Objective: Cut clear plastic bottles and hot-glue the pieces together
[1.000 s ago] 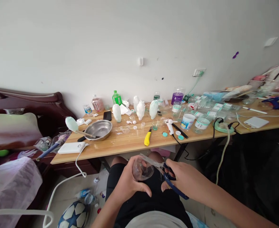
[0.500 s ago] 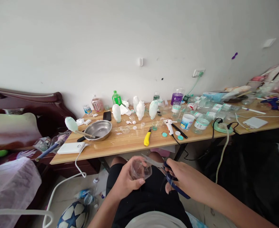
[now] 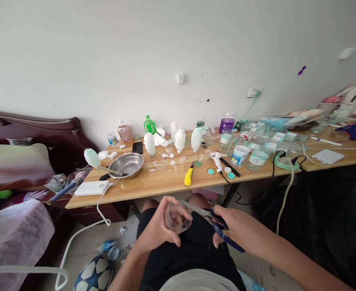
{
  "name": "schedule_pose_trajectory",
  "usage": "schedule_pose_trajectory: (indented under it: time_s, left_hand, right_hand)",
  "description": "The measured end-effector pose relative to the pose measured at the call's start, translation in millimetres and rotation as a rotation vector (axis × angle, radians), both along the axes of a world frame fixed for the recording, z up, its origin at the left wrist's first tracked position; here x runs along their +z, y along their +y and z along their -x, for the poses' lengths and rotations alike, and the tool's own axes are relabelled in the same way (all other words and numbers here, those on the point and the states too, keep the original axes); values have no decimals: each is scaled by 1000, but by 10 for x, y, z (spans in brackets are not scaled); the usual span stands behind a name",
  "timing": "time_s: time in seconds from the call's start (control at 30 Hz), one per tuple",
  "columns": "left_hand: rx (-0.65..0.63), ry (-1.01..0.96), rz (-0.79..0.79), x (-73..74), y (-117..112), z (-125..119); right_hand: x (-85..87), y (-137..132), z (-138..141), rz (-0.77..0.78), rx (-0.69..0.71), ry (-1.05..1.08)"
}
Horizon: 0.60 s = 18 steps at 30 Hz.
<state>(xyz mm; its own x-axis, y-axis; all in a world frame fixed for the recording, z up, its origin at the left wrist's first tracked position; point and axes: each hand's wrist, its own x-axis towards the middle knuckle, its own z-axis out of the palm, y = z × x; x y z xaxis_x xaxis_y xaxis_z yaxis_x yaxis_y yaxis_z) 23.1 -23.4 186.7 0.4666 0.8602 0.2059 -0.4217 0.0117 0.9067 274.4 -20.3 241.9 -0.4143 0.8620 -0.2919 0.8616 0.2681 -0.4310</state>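
My left hand (image 3: 162,226) is wrapped round a clear plastic cup-like piece (image 3: 175,222), its round opening facing my right side. My right hand (image 3: 226,224) grips a pair of scissors (image 3: 226,238) with dark blue handles. The blades reach left to the rim of the clear piece; whether they are biting into it I cannot tell. Both hands are above my lap, in front of the table's near edge. On the table ahead lie a yellow utility knife (image 3: 189,176) and a white glue gun (image 3: 217,161).
The wooden table (image 3: 153,188) bears a steel bowl (image 3: 128,165), several white-coated shapes (image 3: 179,141), a white-and-blue cup (image 3: 239,155) and several clear bottles (image 3: 258,158). A power strip (image 3: 284,162) sits at the right. A white cable (image 3: 83,228) hangs by the left edge; a ball (image 3: 93,275) rests on the floor.
The fingers of my left hand have shifted on the clear piece, which is turned slightly. The thumb has moved down and away from its rim. The scissors have stayed close beside it.
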Motion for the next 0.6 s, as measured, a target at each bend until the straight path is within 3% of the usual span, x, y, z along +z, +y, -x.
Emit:
schedule_pose_trajectory:
  time_s: [0.17,0.43,0.6]
  left_hand:
    - [43,65,33,10,-12,-15]
    - [57,69,-43,-34,-37,-5]
    - [110,98,11,-60,-40,-57]
  right_hand:
    - [-74,-43,-12,-83,12,99]
    - [-68,73,16,-95,-48,-98]
    - [-30,63,-41,37,-18,18]
